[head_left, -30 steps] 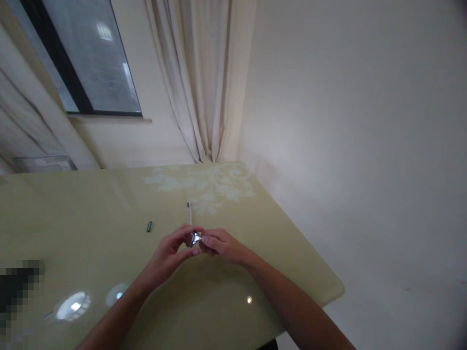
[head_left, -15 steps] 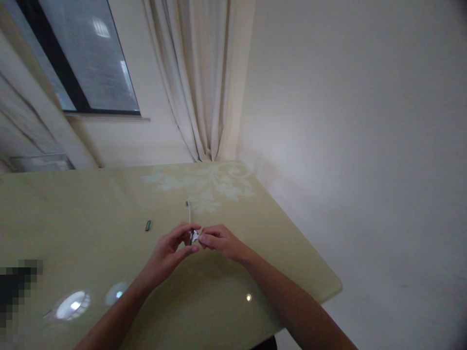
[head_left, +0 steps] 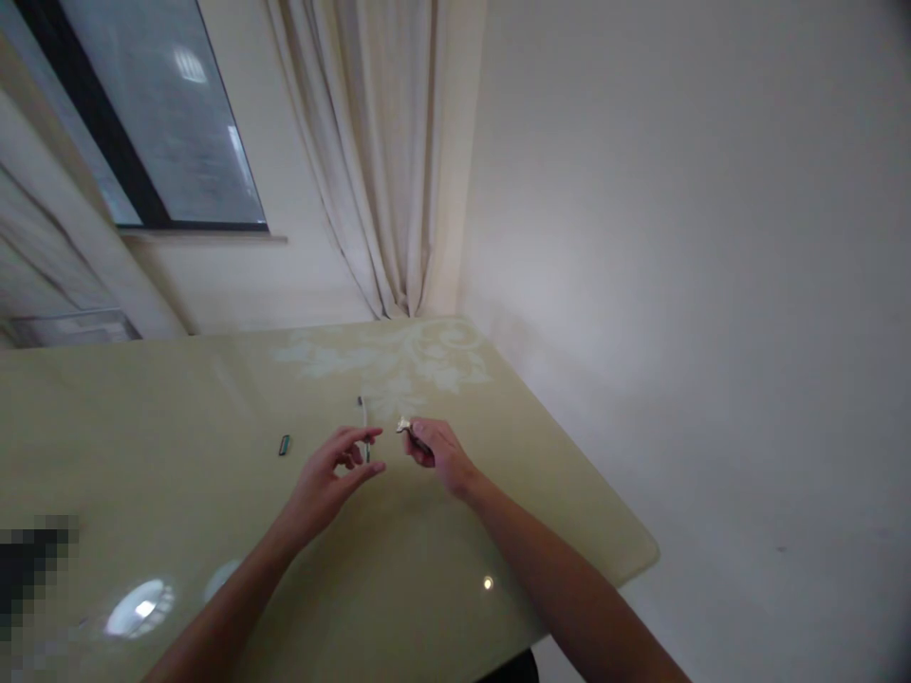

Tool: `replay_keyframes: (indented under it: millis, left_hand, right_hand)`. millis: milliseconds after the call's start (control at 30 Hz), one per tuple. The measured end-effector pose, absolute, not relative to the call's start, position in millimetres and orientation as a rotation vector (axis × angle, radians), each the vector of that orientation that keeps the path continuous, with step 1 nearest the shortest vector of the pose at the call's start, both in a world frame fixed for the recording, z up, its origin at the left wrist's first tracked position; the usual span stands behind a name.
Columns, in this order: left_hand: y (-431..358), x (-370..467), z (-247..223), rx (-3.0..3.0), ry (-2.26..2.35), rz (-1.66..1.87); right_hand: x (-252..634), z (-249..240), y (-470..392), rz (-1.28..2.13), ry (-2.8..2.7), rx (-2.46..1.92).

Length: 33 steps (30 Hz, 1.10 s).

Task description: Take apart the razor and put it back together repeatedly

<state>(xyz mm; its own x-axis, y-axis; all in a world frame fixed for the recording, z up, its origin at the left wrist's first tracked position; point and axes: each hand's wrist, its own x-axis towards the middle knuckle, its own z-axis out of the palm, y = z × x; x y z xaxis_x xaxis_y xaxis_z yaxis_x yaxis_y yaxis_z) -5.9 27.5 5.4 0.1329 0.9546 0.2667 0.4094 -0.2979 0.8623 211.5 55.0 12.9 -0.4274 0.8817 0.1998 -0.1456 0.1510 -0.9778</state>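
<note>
My right hand (head_left: 439, 453) is closed on a small dark object with a shiny, pale metallic end (head_left: 403, 425) that sticks out past the fingertips toward the left. What kind of thing it is, I cannot make out. To its left, my left hand (head_left: 334, 479) is open, thumb and index finger spread apart with nothing gripped between them. A thin white strip with dark ends (head_left: 365, 414), like a short cable, lies on the table beyond the left fingers. Its near end shows between finger and thumb.
Left of my hands, a small dark rectangular piece with a greenish face (head_left: 285, 445) lies on the glossy pale-green table (head_left: 177, 427). The table's right edge runs along a white wall (head_left: 676, 285). Curtains (head_left: 384, 142) and a window (head_left: 163, 114) stand behind.
My hands have moved apart. The dark object with the shiny end has gone from between both hands into my right hand alone, and the left fingers have opened.
</note>
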Motion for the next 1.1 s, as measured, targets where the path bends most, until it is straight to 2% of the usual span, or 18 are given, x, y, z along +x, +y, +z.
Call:
replay_keyframes:
  millis: [267, 467, 700, 900, 1100]
  left_hand:
    - [91, 50, 6, 2.095, 1.523, 0.739]
    - [136, 102, -7, 2.081, 1.636, 0.638]
    - [160, 103, -19, 2.026, 1.746, 0.524]
    - [167, 101, -22, 2.049, 1.728, 0.525]
    - [144, 93, -24, 2.149, 1.643, 0.722]
  right_hand:
    - [227, 4, 90, 1.187, -1.135, -0.931]
    - [248, 0, 105, 1.055, -1.037, -0.982]
    - [252, -6, 112, 1.036, -0.978, -1.028]
    - [251, -8, 110, 1.045, -0.975, -1.037]
    - [251, -6, 107, 1.049, -0.997, -1.007]
